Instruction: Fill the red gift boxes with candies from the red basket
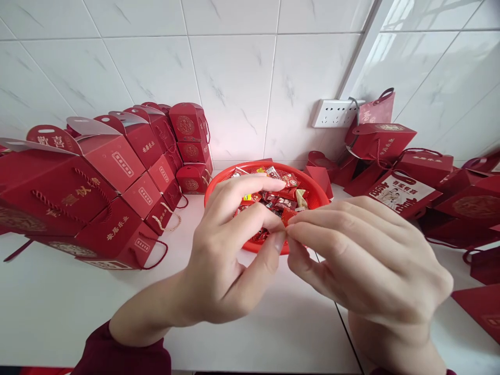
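My left hand (234,250) and my right hand (363,260) meet in front of me, thumb and forefinger of each pinched together, fingertips touching or nearly so. A small orange-red piece (288,215) shows just above the fingertips; whether it is held or lies behind them I cannot tell. Anything between the fingertips is too small to name. Beneath and behind the hands stands a red plastic basket (321,188) with perforated sides. It holds several wrapped candies (287,194), mostly red, partly hidden by my left fingers.
Red gift boxes (117,161) with cord handles are stacked at the left. More red boxes (425,161) lie in a loose pile at the right. A white power strip (335,113) sits on the tiled wall (230,94). The white tabletop (250,338) has a dark seam right of centre.
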Tool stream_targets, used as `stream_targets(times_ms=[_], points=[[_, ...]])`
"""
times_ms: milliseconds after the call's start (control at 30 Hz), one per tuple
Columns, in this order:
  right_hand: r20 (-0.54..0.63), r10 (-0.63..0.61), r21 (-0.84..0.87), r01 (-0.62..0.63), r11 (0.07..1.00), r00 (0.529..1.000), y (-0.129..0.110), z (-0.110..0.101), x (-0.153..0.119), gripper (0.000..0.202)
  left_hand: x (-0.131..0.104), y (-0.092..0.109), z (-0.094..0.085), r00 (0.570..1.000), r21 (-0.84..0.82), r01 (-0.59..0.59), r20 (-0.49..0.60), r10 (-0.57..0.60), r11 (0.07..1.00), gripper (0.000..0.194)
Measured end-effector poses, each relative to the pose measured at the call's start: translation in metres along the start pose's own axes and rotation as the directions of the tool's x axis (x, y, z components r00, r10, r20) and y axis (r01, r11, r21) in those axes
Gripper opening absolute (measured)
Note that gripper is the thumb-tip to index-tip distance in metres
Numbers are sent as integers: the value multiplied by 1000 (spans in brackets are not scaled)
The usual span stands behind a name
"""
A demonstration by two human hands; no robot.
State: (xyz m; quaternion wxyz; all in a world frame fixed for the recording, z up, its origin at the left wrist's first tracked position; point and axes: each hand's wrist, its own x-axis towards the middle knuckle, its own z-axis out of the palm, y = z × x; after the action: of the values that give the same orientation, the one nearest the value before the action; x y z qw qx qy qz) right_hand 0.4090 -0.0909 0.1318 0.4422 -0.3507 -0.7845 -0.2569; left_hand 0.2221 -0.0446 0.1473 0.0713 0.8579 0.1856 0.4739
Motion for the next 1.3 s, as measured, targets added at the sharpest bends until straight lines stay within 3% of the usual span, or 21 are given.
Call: stream_targets(times_ms=[167, 267, 467, 667, 900, 1033, 1300], points=[[21, 12, 326, -18, 945, 1000, 13, 0, 4, 18, 1, 3, -6, 988, -148, 99, 135, -79, 984, 13], [37, 6, 428, -21, 904, 999, 13, -1, 5, 20, 0, 3, -9, 982, -159, 124, 162, -98, 979, 13], [93, -7, 425, -33, 904, 996, 9, -8, 11, 18, 0, 5, -11, 981, -127, 119, 169, -97, 985, 14], [59, 14, 324, -32, 946, 998, 8, -3, 2, 18, -2, 5, -11, 985, -59, 102, 147, -92, 993, 14], [110, 12, 246, -39, 969, 994, 8, -4, 1, 14, -3, 2, -8, 982, -58, 98, 166, -87, 993, 13], [121, 28, 339, -68, 938, 992, 11, -4, 6, 16, -2, 3, -8, 981, -94, 94, 177, -76, 991, 14], [96, 172, 603, -195, 773, 980, 11, 4, 7, 19, -2, 4, -10, 984, -137, 77, 173, -53, 988, 13]])
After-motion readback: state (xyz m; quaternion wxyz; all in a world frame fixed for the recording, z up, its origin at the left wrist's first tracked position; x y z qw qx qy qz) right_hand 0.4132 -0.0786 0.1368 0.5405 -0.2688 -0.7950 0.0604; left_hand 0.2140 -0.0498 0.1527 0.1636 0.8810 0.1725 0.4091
